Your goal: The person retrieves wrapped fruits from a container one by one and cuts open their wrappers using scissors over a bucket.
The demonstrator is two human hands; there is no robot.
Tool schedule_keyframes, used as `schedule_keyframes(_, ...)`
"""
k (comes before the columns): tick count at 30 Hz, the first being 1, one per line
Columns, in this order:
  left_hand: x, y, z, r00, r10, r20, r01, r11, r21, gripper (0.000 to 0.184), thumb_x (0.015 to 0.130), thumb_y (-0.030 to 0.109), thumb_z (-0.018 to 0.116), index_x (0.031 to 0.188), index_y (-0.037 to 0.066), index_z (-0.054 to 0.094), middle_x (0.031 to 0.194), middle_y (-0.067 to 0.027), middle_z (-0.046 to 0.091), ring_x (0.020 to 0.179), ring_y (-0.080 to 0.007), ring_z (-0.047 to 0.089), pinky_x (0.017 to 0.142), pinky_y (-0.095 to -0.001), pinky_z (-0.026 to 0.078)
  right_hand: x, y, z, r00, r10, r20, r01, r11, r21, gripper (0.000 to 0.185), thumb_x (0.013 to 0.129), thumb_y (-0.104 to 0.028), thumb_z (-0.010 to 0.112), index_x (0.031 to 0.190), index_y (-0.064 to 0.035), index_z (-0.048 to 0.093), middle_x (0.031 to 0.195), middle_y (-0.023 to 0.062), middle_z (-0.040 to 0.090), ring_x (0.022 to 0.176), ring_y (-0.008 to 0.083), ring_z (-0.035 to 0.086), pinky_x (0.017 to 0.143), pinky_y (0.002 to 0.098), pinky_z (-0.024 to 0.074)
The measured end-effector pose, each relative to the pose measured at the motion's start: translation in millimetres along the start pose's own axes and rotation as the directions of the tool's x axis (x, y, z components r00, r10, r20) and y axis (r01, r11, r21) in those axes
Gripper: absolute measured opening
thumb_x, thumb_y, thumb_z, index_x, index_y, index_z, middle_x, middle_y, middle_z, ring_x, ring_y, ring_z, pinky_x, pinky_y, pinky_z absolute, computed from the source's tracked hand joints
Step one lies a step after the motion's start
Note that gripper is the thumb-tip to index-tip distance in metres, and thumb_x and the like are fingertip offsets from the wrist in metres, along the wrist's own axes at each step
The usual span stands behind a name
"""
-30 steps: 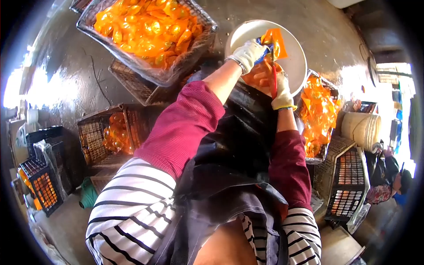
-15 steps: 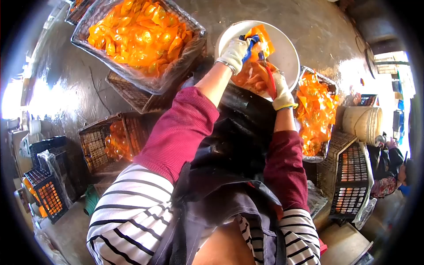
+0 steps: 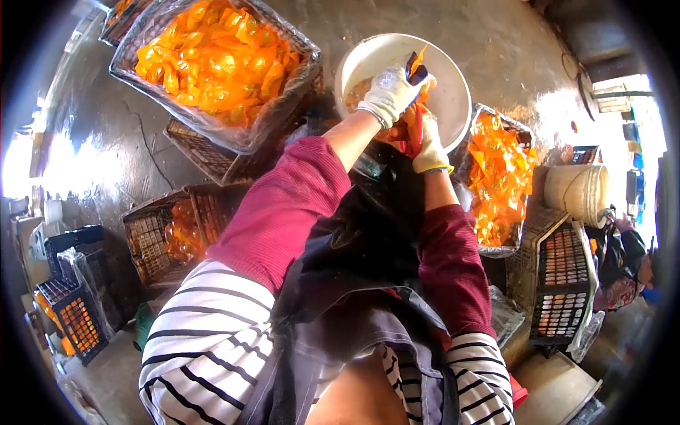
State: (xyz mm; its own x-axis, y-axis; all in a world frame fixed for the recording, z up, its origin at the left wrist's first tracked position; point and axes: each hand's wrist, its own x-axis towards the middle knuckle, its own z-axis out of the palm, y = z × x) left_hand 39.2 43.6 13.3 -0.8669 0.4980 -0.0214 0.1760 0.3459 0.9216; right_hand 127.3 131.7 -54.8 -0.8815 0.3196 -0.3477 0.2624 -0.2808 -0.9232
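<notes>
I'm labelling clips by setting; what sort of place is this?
Probably a workshop or food-processing area, though I can't be sure: a plastic-lined crate heaped with glossy orange pieces, a big white tub at the worker's hands, and a shiny, perhaps wet, grey floor.

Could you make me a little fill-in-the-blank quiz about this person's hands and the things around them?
1. The left hand wears a pale ____.
2. The right hand grips a tool with a ____ handle.
3. The round bucket at the hands is ____.
4. Shiny pieces heaped in the upper-left crate are coloured ____.

Missing words: glove; red; white; orange.
</notes>
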Motion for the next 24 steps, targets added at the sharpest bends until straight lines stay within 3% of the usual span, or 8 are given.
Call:
schedule_keyframes(3,-3.1,3.8,-2.2,0.981,0.166,-0.097,-0.131,0.946,0.296,0.053,0.080,0.049,0.059,0.110,0.005,0.057,0.092,-0.0192,0.064,0.090,-0.0304,0.061,0.079,-0.0367,0.046,7.8,0.9,6.8,0.987,-0.163,-0.005,0.140,0.863,-0.486,0.022,0.084,-0.016,0.057,0.100,-0.0024,0.055,0.075,0.0108,0.062,0.054,0.0217,0.062,0.047,0.0328,0.0502)
schedule_keyframes(8,-6.4,-6.8,5.1,1.000,-0.019,0.006,0.019,0.999,-0.033,0.052,0.076,0.045,0.065,0.112,0.009,0.056,0.094,-0.0144,0.065,0.090,-0.0277,0.062,0.078,-0.0353,0.047,-6.7,-2.5,16.1,0.981,-0.171,-0.091,0.118,0.899,-0.421,0.025,0.081,-0.018,0.059,0.102,-0.0042,0.060,0.092,0.0111,0.065,0.082,0.0247,0.061,0.074,0.0344,0.0464)
schedule_keyframes(12,-2.2,-4.7,11.4,0.934,0.293,-0.205,-0.277,0.955,0.101,0.047,0.076,0.045,0.066,0.099,0.005,0.063,0.085,-0.0127,0.067,0.082,-0.0288,0.063,0.075,-0.0364,0.048,-6.1,-4.3,12.1,0.979,-0.197,-0.058,0.187,0.971,-0.146,0.024,0.086,-0.022,0.057,0.104,-0.0072,0.057,0.078,0.0077,0.062,0.059,0.0188,0.060,0.051,0.0298,0.0486)
schedule_keyframes(14,2.3,-13.4,4.2,0.955,-0.246,0.164,0.261,0.962,-0.079,0.050,0.076,0.046,0.066,0.104,0.004,0.062,0.095,-0.0145,0.066,0.093,-0.0250,0.061,0.079,-0.0347,0.046,-13.1,-18.8,16.3,0.954,0.289,-0.075,-0.285,0.957,0.063,0.027,0.088,-0.031,0.055,0.100,-0.0076,0.056,0.074,0.0066,0.061,0.050,0.0160,0.058,0.043,0.0286,0.0477)
schedule_keyframes(19,1.8,-14.3,1.3,0.923,-0.353,0.154,0.385,0.828,-0.408,0.043,0.091,0.039,0.049,0.119,0.007,0.053,0.097,-0.0126,0.064,0.084,-0.0206,0.063,0.075,-0.0311,0.048,5.1,21.1,0.5,0.984,-0.165,-0.072,0.088,0.789,-0.609,0.036,0.085,-0.038,0.053,0.105,-0.0086,0.059,0.093,0.0128,0.064,0.084,0.0266,0.061,0.073,0.0353,0.0479)
schedule_keyframes(20,11.2,-14.8,-3.0,0.984,-0.074,0.160,0.008,0.924,0.381,0.041,0.093,0.036,0.047,0.120,0.007,0.052,0.095,-0.0102,0.065,0.083,-0.0179,0.063,0.075,-0.0293,0.048,14.3,17.6,0.2,0.952,-0.302,0.048,0.208,0.524,-0.826,0.037,0.084,-0.041,0.053,0.103,-0.0090,0.060,0.094,0.0139,0.064,0.084,0.0293,0.061,0.073,0.0363,0.0477)
schedule_keyframes(21,15.7,-11.9,-4.1,0.987,-0.053,0.154,-0.019,0.901,0.433,0.039,0.093,0.035,0.047,0.118,0.006,0.053,0.096,-0.0089,0.064,0.083,-0.0158,0.062,0.075,-0.0278,0.048,17.4,9.3,5.7,0.969,-0.241,-0.060,0.153,0.771,-0.618,0.037,0.085,-0.042,0.051,0.099,-0.0083,0.061,0.094,0.0159,0.063,0.085,0.0312,0.060,0.073,0.0371,0.0475)
schedule_keyframes(24,4.9,-12.7,-3.4,0.960,-0.170,0.222,0.219,0.951,-0.218,0.041,0.091,0.030,0.052,0.118,0.000,0.050,0.105,-0.0059,0.062,0.092,-0.0124,0.059,0.080,-0.0221,0.045,11.1,-3.8,4.5,0.992,-0.111,-0.065,0.076,0.911,-0.405,0.029,0.084,-0.032,0.057,0.097,-0.0077,0.062,0.088,0.0135,0.064,0.087,0.0272,0.061,0.074,0.0356,0.0476)
